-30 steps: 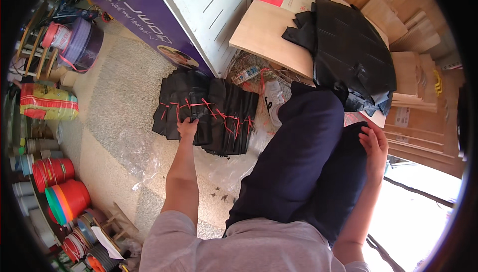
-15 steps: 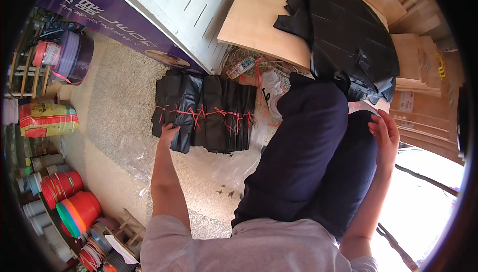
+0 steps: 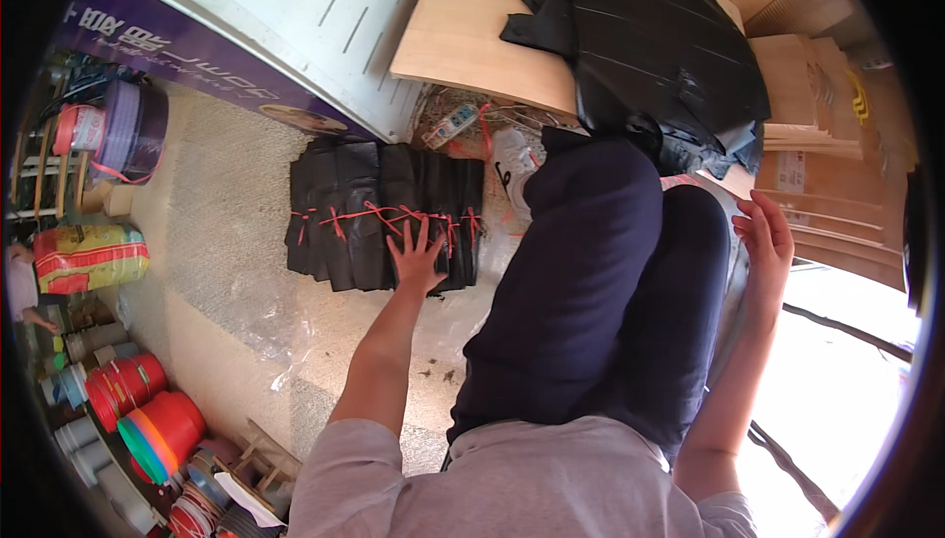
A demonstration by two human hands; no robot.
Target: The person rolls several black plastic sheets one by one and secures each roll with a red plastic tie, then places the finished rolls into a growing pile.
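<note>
Several bundles of folded black plastic bags (image 3: 340,179) lie side by side on the floor ahead of me, each tied across its middle with red string (image 3: 369,211). My left hand (image 3: 417,257) rests spread over the near part of the bundles, palm down, gripping nothing. Beside my right knee, my right hand (image 3: 766,233) hangs in the air with its fingers loosely bent and apart; I see nothing in it. A large stack of loose black plastic bags (image 3: 664,46) is draped over a wooden board (image 3: 472,41) beyond my knees.
A white slotted metal cabinet (image 3: 335,21) and a purple panel (image 3: 207,70) stand at the back left. Plastic buckets (image 3: 162,430) and a yellow-red sack (image 3: 94,257) line the left. A power strip (image 3: 451,127) lies near my shoe (image 3: 512,169). Flattened cardboard (image 3: 817,134) leans at right. Another person's arm (image 3: 34,316) shows far left.
My left hand has moved right from the leftmost bundle and spread its fingers. The left bundles now sit more evenly in the row. My right hand has barely moved.
</note>
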